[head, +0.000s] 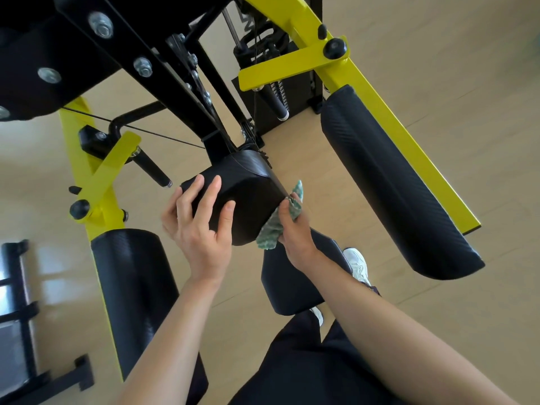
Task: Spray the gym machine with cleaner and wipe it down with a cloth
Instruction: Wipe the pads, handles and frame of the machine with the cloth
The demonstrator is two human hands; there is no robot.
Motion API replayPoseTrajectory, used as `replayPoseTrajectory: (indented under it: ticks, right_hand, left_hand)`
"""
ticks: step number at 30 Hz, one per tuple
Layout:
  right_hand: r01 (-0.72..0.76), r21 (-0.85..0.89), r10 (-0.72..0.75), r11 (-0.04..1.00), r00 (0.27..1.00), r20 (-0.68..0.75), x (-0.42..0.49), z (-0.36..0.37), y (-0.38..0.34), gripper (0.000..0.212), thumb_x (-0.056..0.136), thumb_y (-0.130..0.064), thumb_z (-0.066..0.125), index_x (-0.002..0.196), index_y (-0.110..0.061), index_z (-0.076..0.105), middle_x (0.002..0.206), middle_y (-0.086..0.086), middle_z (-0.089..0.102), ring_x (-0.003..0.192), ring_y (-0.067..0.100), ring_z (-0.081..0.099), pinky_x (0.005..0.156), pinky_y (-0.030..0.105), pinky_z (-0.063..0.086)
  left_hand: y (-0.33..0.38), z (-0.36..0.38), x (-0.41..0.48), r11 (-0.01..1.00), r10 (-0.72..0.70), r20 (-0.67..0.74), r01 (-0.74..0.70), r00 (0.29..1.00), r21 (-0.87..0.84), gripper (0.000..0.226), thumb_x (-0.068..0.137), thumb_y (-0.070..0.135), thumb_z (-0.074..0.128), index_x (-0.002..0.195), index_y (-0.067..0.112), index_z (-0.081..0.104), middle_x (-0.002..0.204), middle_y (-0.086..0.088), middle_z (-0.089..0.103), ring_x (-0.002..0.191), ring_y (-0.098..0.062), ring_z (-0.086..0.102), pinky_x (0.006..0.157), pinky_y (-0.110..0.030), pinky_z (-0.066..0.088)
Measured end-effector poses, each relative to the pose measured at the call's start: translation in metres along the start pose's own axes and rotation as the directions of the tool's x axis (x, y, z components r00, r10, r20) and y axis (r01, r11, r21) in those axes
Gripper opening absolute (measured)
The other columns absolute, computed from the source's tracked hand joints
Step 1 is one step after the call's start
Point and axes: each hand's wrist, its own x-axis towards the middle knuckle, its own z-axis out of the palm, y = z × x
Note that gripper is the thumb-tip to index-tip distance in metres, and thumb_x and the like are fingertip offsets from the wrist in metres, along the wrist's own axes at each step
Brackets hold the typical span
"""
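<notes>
A black and yellow gym machine fills the view. Its black back pad [248, 197] sits in the middle. My left hand [198, 226] rests on the pad's left side with fingers spread over the top edge and thumb on the front. My right hand [292, 226] grips a green cloth [273, 229] and presses it against the pad's right edge. Below the pad lies the black seat [292, 287]. No spray bottle is in view.
Two long black arm pads on yellow arms flank the middle, the left arm pad [131, 287] and the right arm pad [388, 182]. Black frame beams with bolts [99, 23] hang overhead. A black rack [20, 317] stands at the far left. My white shoe [358, 266] is on the wooden floor.
</notes>
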Motion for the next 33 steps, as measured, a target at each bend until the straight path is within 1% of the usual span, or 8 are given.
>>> replayPoseTrajectory:
  ticks: [3, 10, 13, 19, 24, 27, 30, 33]
  right_hand:
    - [0.040, -0.032, -0.042, 0.999, 0.998, -0.042, -0.014, 0.010, -0.022, 0.073, 0.099, -0.056, 0.054, 0.161, -0.028, 0.028, 0.160, 0.004, 0.040, 0.138, 0.016, 0.047, 0.113, 0.033, 0.040]
    - [0.012, -0.078, -0.017, 0.997, 0.997, -0.071, -0.003, 0.034, -0.023, 0.101, 0.075, -0.099, 0.027, 0.160, -0.051, 0.000, 0.173, -0.014, 0.000, 0.160, 0.019, -0.008, 0.129, 0.054, 0.003]
    - [-0.020, 0.009, 0.021, 1.000, 0.991, -0.135, 0.003, 0.032, -0.021, 0.082, 0.095, -0.079, 0.029, 0.162, -0.044, -0.004, 0.173, -0.008, 0.000, 0.160, 0.021, 0.003, 0.129, 0.050, 0.008]
    - [-0.258, 0.310, 0.258, 0.915, 0.965, 0.041, 0.009, 0.020, -0.014, 0.132, 0.052, -0.090, 0.074, 0.158, -0.020, 0.035, 0.152, 0.012, 0.053, 0.138, 0.030, 0.053, 0.119, 0.055, 0.037]
    - [-0.420, 0.465, 0.387, 0.779, 0.906, 0.170, -0.010, 0.031, -0.042, 0.098, 0.086, -0.083, 0.048, 0.154, -0.013, 0.042, 0.154, 0.025, 0.045, 0.142, 0.043, 0.045, 0.117, 0.062, 0.033]
    - [-0.462, 0.447, 0.446, 0.766, 0.883, 0.147, -0.022, 0.034, -0.072, 0.086, 0.101, -0.069, 0.036, 0.161, -0.008, 0.026, 0.164, 0.027, 0.027, 0.151, 0.046, 0.026, 0.120, 0.065, 0.018]
    - [-0.463, 0.456, 0.427, 0.760, 0.885, 0.187, -0.025, 0.031, -0.091, 0.069, 0.110, -0.042, 0.037, 0.158, 0.004, 0.020, 0.164, 0.031, 0.022, 0.149, 0.046, 0.027, 0.118, 0.052, 0.033]
    - [-0.415, 0.444, 0.398, 0.794, 0.907, 0.136, -0.035, 0.030, -0.098, 0.066, 0.112, -0.036, 0.035, 0.158, 0.007, 0.017, 0.162, 0.035, 0.022, 0.147, 0.050, 0.028, 0.114, 0.051, 0.037]
  left_hand:
    - [0.002, 0.001, 0.000, 1.000, -0.013, -0.016, 0.013, 1.000, -0.001, 0.037, 0.097, 0.028, 0.072, 0.131, 0.014, 0.070, 0.139, -0.013, 0.063, 0.124, -0.042, 0.056, 0.110, -0.039, 0.032]
    - [0.002, 0.003, 0.000, 0.999, -0.022, -0.011, 0.021, 1.000, -0.026, 0.037, 0.098, 0.029, 0.071, 0.132, 0.014, 0.070, 0.140, -0.013, 0.063, 0.126, -0.042, 0.055, 0.111, -0.042, 0.034]
    - [0.002, 0.003, 0.000, 0.999, -0.028, -0.005, 0.028, 1.000, -0.042, 0.037, 0.098, 0.029, 0.070, 0.132, 0.014, 0.070, 0.140, -0.013, 0.062, 0.127, -0.043, 0.055, 0.111, -0.044, 0.035]
    - [0.003, -0.002, -0.003, 0.998, -0.020, 0.025, 0.021, 0.999, -0.051, 0.041, 0.097, 0.025, 0.071, 0.137, 0.016, 0.066, 0.144, -0.012, 0.059, 0.135, -0.041, 0.047, 0.112, -0.045, 0.033]
    - [0.005, -0.003, -0.010, 0.994, -0.040, 0.058, 0.046, 0.997, -0.101, 0.047, 0.097, 0.019, 0.071, 0.143, 0.015, 0.060, 0.152, -0.012, 0.052, 0.145, -0.040, 0.038, 0.120, -0.044, 0.027]
    - [0.006, -0.006, -0.020, 0.946, -0.141, 0.011, 0.138, 0.990, -0.293, 0.049, 0.095, 0.007, 0.068, 0.142, 0.003, 0.056, 0.152, -0.021, 0.048, 0.146, -0.040, 0.040, 0.118, -0.054, 0.035]
    - [0.010, -0.012, -0.034, 0.816, -0.411, 0.013, 0.374, 0.912, -0.441, 0.059, 0.090, 0.011, 0.070, 0.145, 0.007, 0.050, 0.149, -0.015, 0.047, 0.138, -0.029, 0.047, 0.109, -0.050, 0.047]
    - [0.030, -0.020, -0.047, 0.423, -0.752, 0.227, 0.717, 0.619, -0.554, 0.058, 0.084, 0.026, 0.073, 0.134, 0.020, 0.044, 0.135, -0.002, 0.045, 0.118, -0.010, 0.052, 0.090, -0.021, 0.051]
